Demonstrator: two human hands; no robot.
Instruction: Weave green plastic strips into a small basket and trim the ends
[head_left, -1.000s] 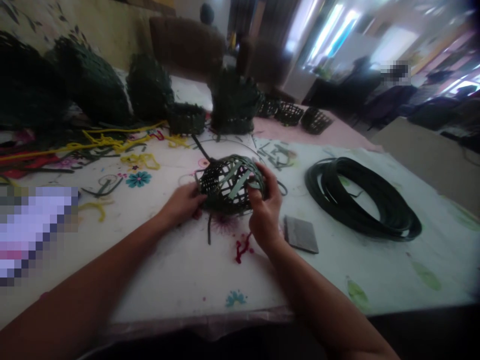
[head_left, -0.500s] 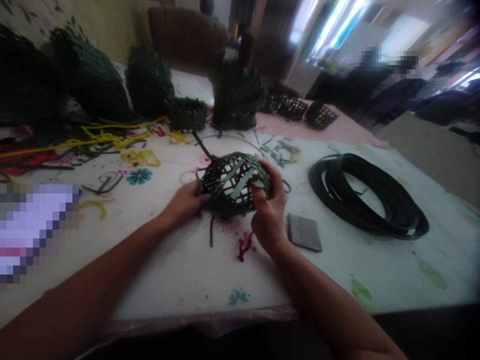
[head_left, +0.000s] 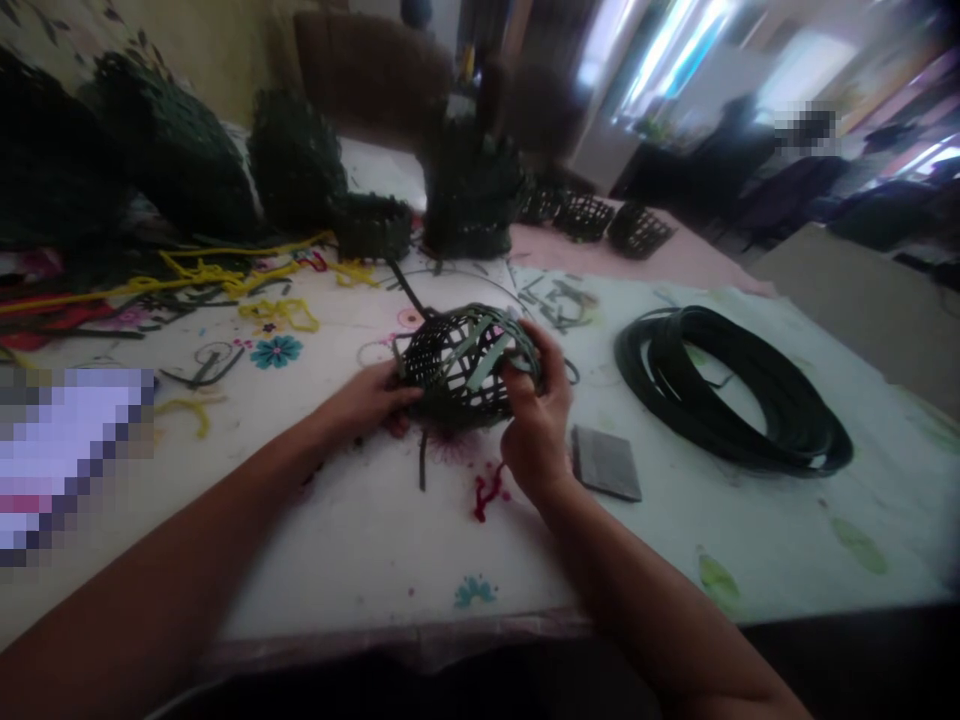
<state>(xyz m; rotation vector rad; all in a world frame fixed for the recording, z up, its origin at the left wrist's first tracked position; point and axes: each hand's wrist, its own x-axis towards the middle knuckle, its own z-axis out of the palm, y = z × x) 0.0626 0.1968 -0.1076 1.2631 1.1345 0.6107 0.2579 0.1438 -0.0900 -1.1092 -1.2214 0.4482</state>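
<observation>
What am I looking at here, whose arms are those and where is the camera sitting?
The camera is worn on a person's head and looks forward and down, so the two bare arms coming in from the bottom are the wearer's own. The left hand and the right hand hold a small, half-woven dark green basket between them, just above a table covered with a flowered cloth. To the right lie a flat grey pad and a coil of dark green strip. Yellow strips lie at the left, and more dark woven baskets stand along the far side. Blurred figures sit in the background.
</observation>
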